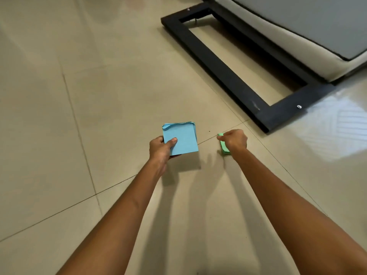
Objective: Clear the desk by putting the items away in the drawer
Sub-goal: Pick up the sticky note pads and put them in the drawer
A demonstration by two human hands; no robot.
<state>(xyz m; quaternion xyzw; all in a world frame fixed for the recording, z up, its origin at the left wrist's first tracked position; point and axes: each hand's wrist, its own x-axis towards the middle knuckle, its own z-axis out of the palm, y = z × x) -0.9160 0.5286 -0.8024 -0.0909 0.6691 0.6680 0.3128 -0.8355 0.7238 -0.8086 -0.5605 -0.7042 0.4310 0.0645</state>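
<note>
Blue paper pad [181,138] gripped in left hand [161,148]; right hand [234,140] grasps green pad [224,147] over floor [99,96]. Drawer not visible; both pads not yet stowed.

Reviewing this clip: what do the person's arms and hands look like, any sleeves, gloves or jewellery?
Both forearms are bare right down to the frame's bottom edge, so no sleeves show. The left hand and right hand wear no gloves, and no watch, bracelet or ring is visible.

Two bare forearms, no sleeves; left grip [161,148], right grip [235,140].
</note>
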